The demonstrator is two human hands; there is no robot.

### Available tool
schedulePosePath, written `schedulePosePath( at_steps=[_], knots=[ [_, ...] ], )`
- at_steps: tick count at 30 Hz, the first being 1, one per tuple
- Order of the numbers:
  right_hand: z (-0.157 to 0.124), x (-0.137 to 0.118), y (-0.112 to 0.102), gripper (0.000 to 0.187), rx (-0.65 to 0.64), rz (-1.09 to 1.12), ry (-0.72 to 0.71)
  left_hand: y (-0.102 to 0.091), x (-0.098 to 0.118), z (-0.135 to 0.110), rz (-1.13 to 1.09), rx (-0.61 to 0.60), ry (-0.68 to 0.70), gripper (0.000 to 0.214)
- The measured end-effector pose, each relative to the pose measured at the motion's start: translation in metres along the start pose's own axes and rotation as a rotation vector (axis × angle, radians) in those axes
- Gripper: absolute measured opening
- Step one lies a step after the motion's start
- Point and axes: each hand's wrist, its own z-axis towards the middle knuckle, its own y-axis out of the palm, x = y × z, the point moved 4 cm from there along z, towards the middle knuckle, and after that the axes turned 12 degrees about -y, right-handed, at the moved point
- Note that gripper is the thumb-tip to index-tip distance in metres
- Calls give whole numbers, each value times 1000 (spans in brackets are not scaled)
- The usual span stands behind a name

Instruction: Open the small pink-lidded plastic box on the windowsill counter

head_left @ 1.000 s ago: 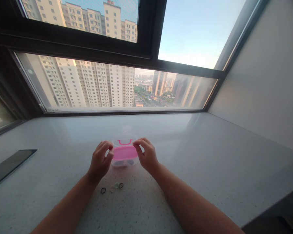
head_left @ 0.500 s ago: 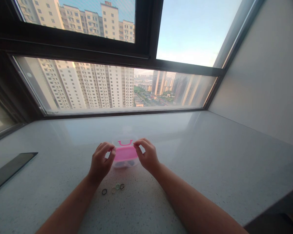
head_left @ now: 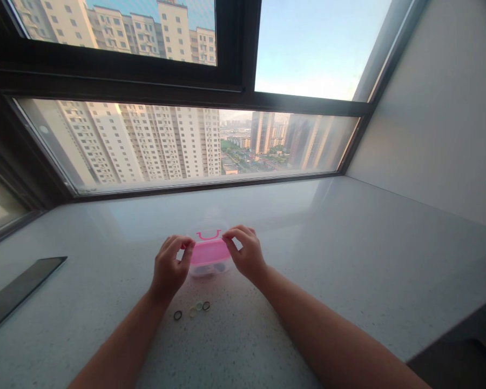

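Note:
A small clear plastic box (head_left: 209,257) with a pink front clasp and a pink handle on its lid stands on the pale speckled sill (head_left: 348,254). My left hand (head_left: 170,268) pinches the box's left side, fingers curled against it. On the right side, my right hand (head_left: 245,252) grips the lid edge with thumb and fingertips. Dark small items show faintly through the box's clear wall. Several small rings (head_left: 192,311), dark and pale, lie in a short row on the sill just in front of the box, between my forearms.
A dark flat slab (head_left: 18,292) lies at the far left of the sill. Behind the sill a wide black-framed window (head_left: 243,94) looks out on tall apartment blocks. A plain wall (head_left: 441,119) rises on the right; the sill's front edge drops off at lower right.
Both hands stay on the box and have closed in slightly on its sides. The view has tilted down a little; the rings have not moved.

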Motion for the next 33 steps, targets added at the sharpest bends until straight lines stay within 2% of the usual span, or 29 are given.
schedulePosePath(
  at_steps=[11, 33],
  knots=[
    [-1, 2, 1, 10, 8, -15, 14, 0, -4, -3, 37, 48, -53, 10],
    [-1, 2, 2, 8, 9, -14, 25, 1, -8, -3, 12, -1, -71, 15]
  ],
)
